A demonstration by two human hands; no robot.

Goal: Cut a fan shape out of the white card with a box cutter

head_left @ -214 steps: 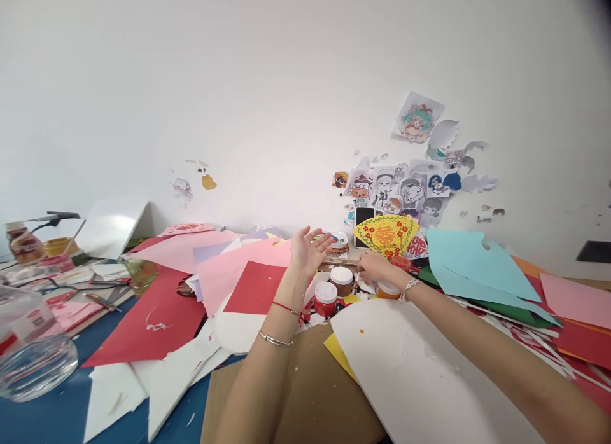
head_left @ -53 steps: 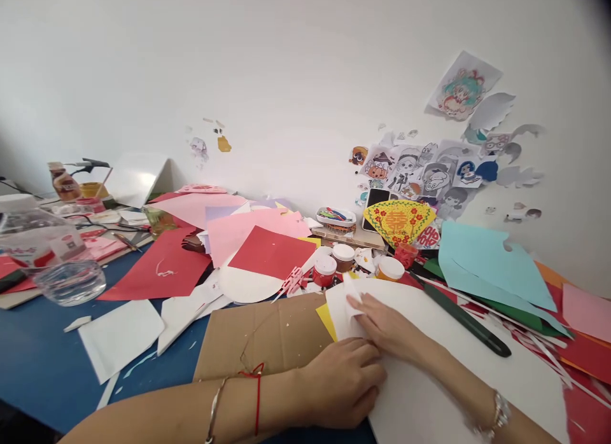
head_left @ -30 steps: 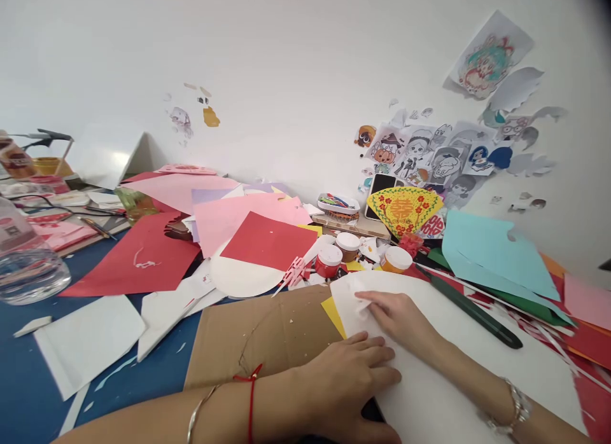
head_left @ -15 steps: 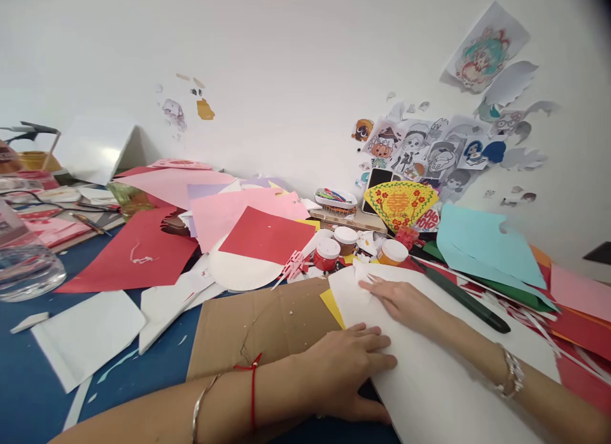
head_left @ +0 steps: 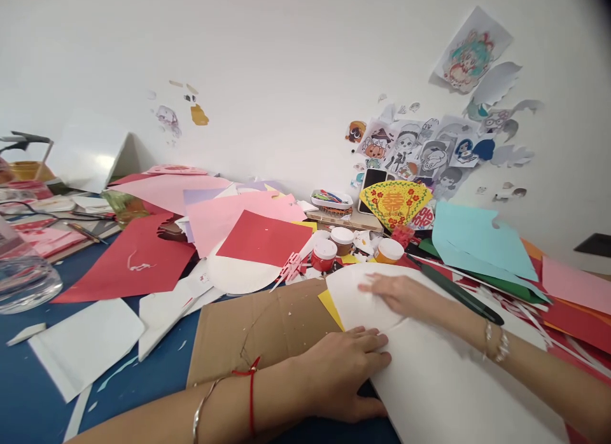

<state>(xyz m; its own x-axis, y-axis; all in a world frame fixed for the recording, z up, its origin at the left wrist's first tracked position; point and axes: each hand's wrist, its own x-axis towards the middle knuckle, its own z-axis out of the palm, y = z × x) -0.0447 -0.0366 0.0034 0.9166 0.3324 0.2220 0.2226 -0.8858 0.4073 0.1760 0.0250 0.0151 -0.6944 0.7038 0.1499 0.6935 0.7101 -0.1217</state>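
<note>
A large white sheet of paper [head_left: 453, 380] lies in front of me on the right, over part of a brown cardboard piece [head_left: 238, 326]. My left hand [head_left: 351, 374] rests palm down across the sheet's left edge, fingers stretched out and thumb apart. Farther up the sheet, my right hand [head_left: 398, 296] is over its upper part with fingers extended, slightly blurred. I make out nothing held in it. A corner of yellow paper [head_left: 331, 308] pokes out beside the sheet. Right of my right hand lies a long dark green tool [head_left: 458, 291].
Paint jars with white lids [head_left: 324, 254] stand behind the sheet, near a yellow fan-shaped decoration [head_left: 396, 203]. Red paper [head_left: 262, 237] and white scraps [head_left: 90, 339] cover the left side. Turquoise paper [head_left: 477, 240] lies at right. A clear water container [head_left: 28, 272] stands far left.
My right hand has shifted slightly along the upper part of the sheet, and the small raised white bit by its fingertips no longer shows. My left hand stays put. The view has turned slightly.
</note>
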